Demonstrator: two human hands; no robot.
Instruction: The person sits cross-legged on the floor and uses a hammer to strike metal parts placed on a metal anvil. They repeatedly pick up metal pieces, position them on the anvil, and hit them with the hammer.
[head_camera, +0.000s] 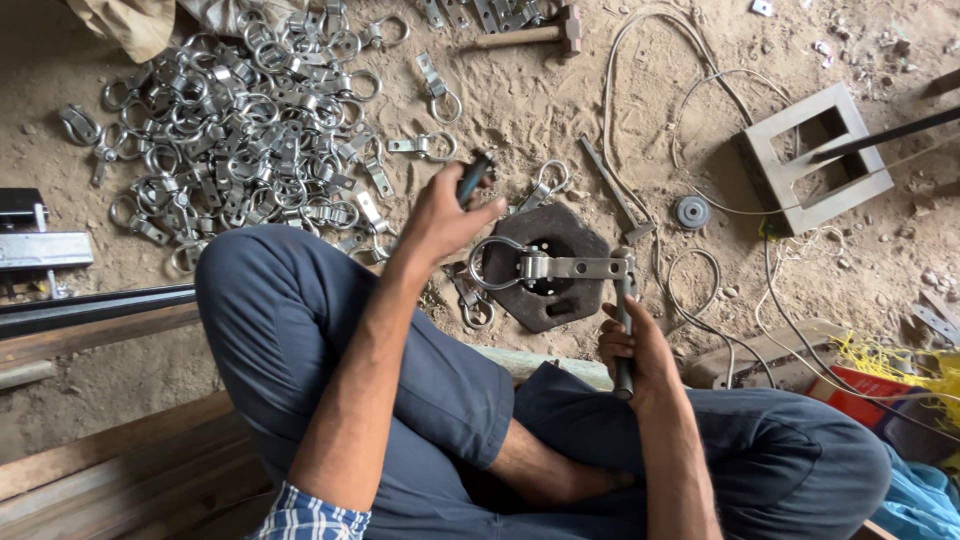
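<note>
Both hands grip tools: left hand raised, right hand low.

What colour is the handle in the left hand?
Dark blue-teal handle in the left hand; head view shows it.

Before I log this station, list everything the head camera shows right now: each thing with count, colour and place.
ring-and-strap fittings: a large heap, too many to count, silver, on the sand upper left
block: one, dark hexagonal, centre of the ground
fitting: one, silver, lying on the block
rod tool: one, grey, upright at the block's right edge
hammer: one, wooden handle, top centre
square frame: one, grey metal, upper right
wires: several, pale, looping across the sand on the right
disc: one, small, grey, left of the frame
planks: several, brown, lower left
left hand: holds a dark-handled tool above the block
right hand: grips the rod tool
</note>
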